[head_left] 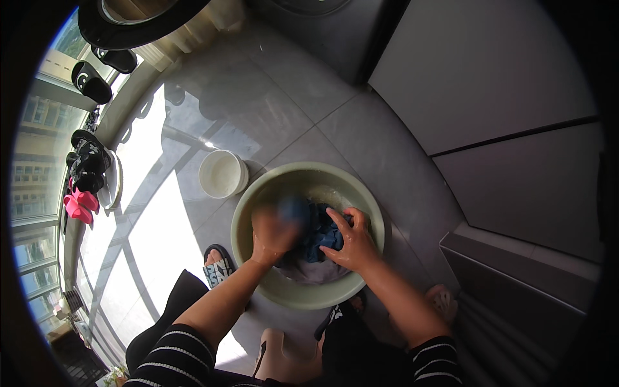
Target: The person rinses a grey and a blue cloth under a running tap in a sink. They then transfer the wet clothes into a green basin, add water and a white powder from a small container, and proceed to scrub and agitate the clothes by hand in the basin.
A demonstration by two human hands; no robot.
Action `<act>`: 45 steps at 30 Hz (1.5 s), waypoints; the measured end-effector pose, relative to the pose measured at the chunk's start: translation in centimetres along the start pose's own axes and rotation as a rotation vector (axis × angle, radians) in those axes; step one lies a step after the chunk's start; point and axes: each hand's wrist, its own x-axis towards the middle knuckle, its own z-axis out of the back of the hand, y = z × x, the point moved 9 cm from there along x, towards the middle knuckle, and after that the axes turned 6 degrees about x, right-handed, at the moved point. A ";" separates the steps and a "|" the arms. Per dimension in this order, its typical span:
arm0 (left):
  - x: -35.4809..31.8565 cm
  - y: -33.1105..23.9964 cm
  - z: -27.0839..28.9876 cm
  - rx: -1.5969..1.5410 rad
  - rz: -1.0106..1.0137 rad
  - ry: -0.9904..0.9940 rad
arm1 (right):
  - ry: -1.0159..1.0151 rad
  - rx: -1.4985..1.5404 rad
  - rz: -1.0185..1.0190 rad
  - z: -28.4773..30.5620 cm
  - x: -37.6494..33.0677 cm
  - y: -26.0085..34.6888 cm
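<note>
A round pale green basin on the floor holds wet fabric. Bunched dark blue cloth lies in its middle, and a greyish-lilac cloth shows below that. My left hand, smeared by motion, is over the left part of the basin. At its fingers is a blue thing, blurred along with the hand and too smeared to name. My right hand has its wet fingers spread around the right side of the dark blue cloth, thumb toward me and forefinger on the far side. Folds bunch between them.
A white bucket stands just beyond the basin's left rim. Slippers line the window ledge at left. Grey cabinets rise on the right. My slippered foot is beside the basin, and a small beige stool is at the bottom.
</note>
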 end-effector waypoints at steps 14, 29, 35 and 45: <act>2.8 6.3 -11.1 0.657 -0.684 -0.574 | 0.258 -0.530 -0.124 -10.7 3.9 -9.1; -3.1 -1.8 1.0 0.029 -0.442 -0.254 | 0.123 0.073 -0.137 -0.6 2.1 -1.2; -1.6 -0.9 -1.5 0.038 -0.223 -0.401 | 0.245 -0.465 -0.226 -5.6 -0.4 -4.7; 5.1 3.4 -7.0 0.287 0.115 0.126 | 0.406 -0.475 -0.243 -9.3 4.5 -9.0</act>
